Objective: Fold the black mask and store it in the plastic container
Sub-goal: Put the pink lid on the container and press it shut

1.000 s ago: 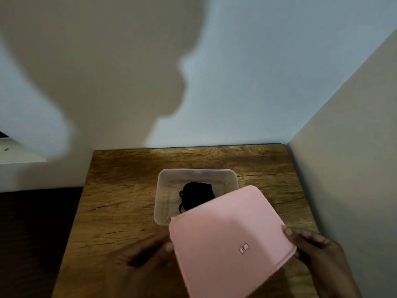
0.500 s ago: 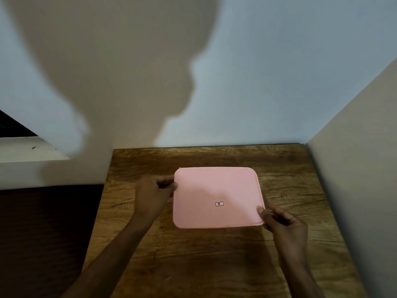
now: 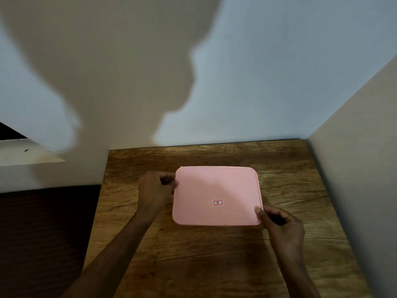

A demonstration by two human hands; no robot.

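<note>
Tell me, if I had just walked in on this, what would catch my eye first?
Most likely the pink lid, lying flat in the middle of the wooden table and bright against the dark grain. The left hand grips its far left corner and the right hand its near right corner. Behind, a large shadow of the person falls across the pale wall.

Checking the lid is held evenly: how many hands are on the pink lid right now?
2. The left hand grips the pink lid at its far left edge; the right hand pinches its near right corner.
</note>
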